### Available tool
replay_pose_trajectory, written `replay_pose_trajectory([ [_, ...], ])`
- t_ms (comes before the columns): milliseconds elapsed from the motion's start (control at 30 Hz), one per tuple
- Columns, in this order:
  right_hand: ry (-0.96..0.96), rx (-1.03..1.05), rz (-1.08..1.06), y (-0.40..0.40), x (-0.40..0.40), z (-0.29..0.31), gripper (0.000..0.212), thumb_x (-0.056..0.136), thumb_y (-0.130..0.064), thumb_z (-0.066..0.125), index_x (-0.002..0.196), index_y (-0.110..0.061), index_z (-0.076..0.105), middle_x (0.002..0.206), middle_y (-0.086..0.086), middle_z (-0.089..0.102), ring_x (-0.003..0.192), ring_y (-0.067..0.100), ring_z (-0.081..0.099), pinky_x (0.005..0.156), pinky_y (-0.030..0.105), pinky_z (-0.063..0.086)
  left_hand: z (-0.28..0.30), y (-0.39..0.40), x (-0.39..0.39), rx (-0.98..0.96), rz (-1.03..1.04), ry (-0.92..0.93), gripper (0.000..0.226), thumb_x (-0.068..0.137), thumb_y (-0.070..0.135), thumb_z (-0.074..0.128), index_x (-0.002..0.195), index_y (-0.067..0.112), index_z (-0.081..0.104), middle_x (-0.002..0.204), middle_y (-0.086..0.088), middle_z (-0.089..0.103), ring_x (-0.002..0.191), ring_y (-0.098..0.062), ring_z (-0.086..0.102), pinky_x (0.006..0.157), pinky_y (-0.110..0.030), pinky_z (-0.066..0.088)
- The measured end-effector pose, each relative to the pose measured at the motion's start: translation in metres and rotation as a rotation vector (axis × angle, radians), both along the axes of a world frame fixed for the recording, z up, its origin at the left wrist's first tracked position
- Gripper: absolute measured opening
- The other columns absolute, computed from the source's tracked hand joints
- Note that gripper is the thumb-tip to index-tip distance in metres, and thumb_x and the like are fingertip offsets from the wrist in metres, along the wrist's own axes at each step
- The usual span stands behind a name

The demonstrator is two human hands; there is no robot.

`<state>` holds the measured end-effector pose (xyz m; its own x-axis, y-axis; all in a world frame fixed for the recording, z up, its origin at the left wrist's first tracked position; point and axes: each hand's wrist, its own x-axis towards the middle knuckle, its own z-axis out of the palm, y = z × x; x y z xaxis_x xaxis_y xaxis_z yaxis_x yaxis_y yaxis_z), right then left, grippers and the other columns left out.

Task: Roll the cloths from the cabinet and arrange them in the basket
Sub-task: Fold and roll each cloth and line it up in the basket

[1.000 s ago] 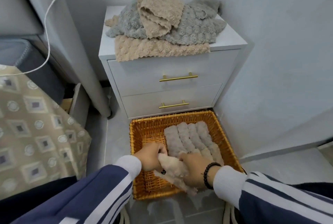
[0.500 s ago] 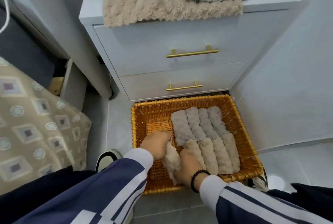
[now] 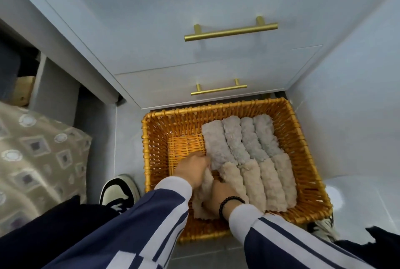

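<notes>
An orange wicker basket (image 3: 155, 138) stands on the floor in front of the white cabinet (image 3: 194, 4). Several rolled grey cloths (image 3: 238, 138) lie side by side at its back, and several rolled beige cloths (image 3: 270, 182) lie in front of them. Both hands reach into the basket's front left part. My left hand (image 3: 192, 171) and my right hand (image 3: 225, 195) hold a beige rolled cloth (image 3: 202, 206) between them, low against the basket floor beside the other beige rolls. A strip of bare basket floor (image 3: 186, 145) shows left of the grey rolls.
The cabinet has two drawers with gold handles (image 3: 229, 31). A patterned cushion (image 3: 36, 149) lies at the left. My shoes (image 3: 119, 190) stand on the grey tile floor on either side of the basket. A grey wall (image 3: 357, 95) closes the right side.
The camera has tilted down and moved closer, so the cloth pile on the cabinet top has left the view. Both hands have lowered the beige roll deeper into the basket.
</notes>
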<state>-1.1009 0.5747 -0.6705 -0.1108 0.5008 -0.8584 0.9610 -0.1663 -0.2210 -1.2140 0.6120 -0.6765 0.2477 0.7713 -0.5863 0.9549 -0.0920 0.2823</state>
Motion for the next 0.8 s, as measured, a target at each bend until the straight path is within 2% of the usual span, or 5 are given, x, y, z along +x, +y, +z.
replay_pose_trajectory([
  [167, -0.039, 0.032, 0.017, 0.006, 0.007, -0.002, 0.038, 0.09, -0.029, 0.057, 0.123, -0.01, 0.055, 0.124, 0.011, 0.058, 0.113, 0.027, 0.056, 0.095, 0.032, 0.047, -0.014, 0.004, -0.001, -0.079, 0.112, -0.177, 0.03, 0.079, 0.002, 0.054, 0.102, 0.021, 0.056, 0.115, -0.006, 0.056, 0.108, -0.029, 0.054, 0.084, -0.039, 0.049],
  [300, -0.101, 0.124, 0.101, 0.006, 0.016, 0.004, 0.032, 0.091, -0.024, 0.057, 0.12, -0.01, 0.058, 0.122, 0.008, 0.059, 0.111, 0.024, 0.058, 0.088, 0.03, 0.048, -0.013, 0.013, 0.007, -0.087, 0.174, -0.299, 0.035, 0.075, -0.007, 0.053, 0.092, 0.023, 0.057, 0.109, -0.006, 0.06, 0.1, -0.026, 0.057, 0.079, -0.033, 0.049],
  [567, -0.156, 0.224, 0.232, -0.002, 0.02, 0.015, 0.028, 0.095, -0.022, 0.049, 0.119, -0.014, 0.061, 0.122, 0.006, 0.061, 0.111, 0.024, 0.059, 0.084, 0.031, 0.047, -0.005, 0.01, 0.019, -0.156, 0.199, -0.244, 0.045, 0.076, -0.013, 0.051, 0.112, 0.014, 0.049, 0.11, -0.012, 0.054, 0.092, -0.026, 0.053, 0.066, -0.029, 0.038],
  [667, -0.143, 0.213, 0.161, -0.006, 0.021, 0.022, 0.027, 0.095, -0.033, 0.047, 0.107, -0.017, 0.064, 0.111, 0.003, 0.065, 0.1, 0.021, 0.062, 0.072, 0.028, 0.044, 0.006, 0.009, 0.02, -0.133, 0.224, -0.246, 0.045, 0.076, -0.013, 0.052, 0.112, 0.014, 0.049, 0.114, -0.01, 0.05, 0.095, -0.024, 0.051, 0.071, -0.029, 0.039],
  [800, -0.13, 0.179, 0.036, -0.008, 0.023, 0.042, 0.031, 0.095, -0.034, 0.047, 0.114, -0.015, 0.062, 0.117, 0.003, 0.062, 0.106, 0.021, 0.06, 0.081, 0.03, 0.048, 0.032, 0.011, 0.014, -0.068, 0.231, -0.237, 0.047, 0.076, -0.007, 0.059, 0.117, 0.015, 0.051, 0.119, -0.008, 0.051, 0.109, -0.028, 0.054, 0.088, -0.038, 0.049],
])
